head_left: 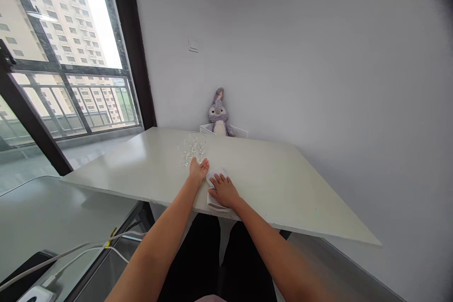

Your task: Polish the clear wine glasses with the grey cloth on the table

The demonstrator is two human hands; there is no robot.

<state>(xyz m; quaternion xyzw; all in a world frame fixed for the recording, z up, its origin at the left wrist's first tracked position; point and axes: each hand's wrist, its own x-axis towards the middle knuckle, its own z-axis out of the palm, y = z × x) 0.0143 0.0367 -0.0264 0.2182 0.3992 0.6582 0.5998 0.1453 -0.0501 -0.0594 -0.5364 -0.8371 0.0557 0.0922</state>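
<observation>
A cluster of clear, stemmed glasses [193, 147] stands on the pale table [262, 165]; their outlines are faint, and I cannot tell how many there are. Just in front of them, my left hand [199, 170] is turned partly palm up with its fingers apart. Nothing shows in it, and whether it touches a glass is unclear. To its right, a folded whitish cloth [215, 204] lies at the table's near edge. My right hand [224, 190] rests flat on this cloth, fingers spread, covering its middle.
A grey plush toy [219, 115] sits in a white basket [241, 133] against the wall behind the table. At lower left, another table [88, 207] bears white cables [74, 248] and a power strip [37, 295]. A large window [71, 56] fills the left side.
</observation>
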